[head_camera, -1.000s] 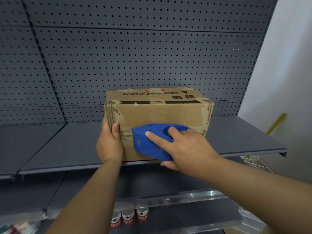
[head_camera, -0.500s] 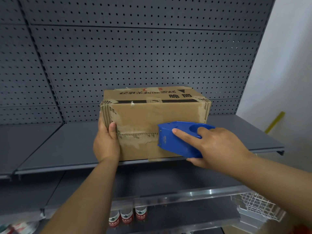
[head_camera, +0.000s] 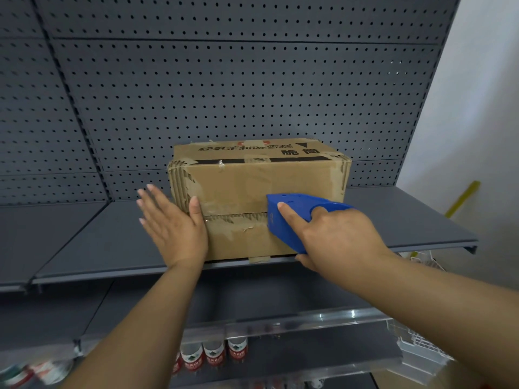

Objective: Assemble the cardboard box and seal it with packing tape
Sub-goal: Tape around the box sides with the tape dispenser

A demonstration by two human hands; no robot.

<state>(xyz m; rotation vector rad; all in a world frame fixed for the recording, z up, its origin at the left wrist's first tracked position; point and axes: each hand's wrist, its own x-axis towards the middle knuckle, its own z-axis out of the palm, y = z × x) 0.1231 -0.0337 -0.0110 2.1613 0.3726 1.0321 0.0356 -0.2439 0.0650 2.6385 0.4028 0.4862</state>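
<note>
Grey pegboard backs a grey metal shelf, and the cardboard box sits on that shelf near its front lip. Left of the box, the left hand has its fingers straight and spread, holding nothing. Only the thumb lies against the box's front face by the left corner. Just right of that thumb runs the middle seam, ragged with old tape. Further right, the blue tape dispenser meets the front face, gripped by the right hand, forefinger laid along the blue side and the rest curled round the handle. The box looks light, probably empty, stiff at the edges but giving on its faces and worn at the corners. It would likely slide back under the dispenser's push, so a flat palm on the left end, near a corner, seems the sound place to brace it.
</note>
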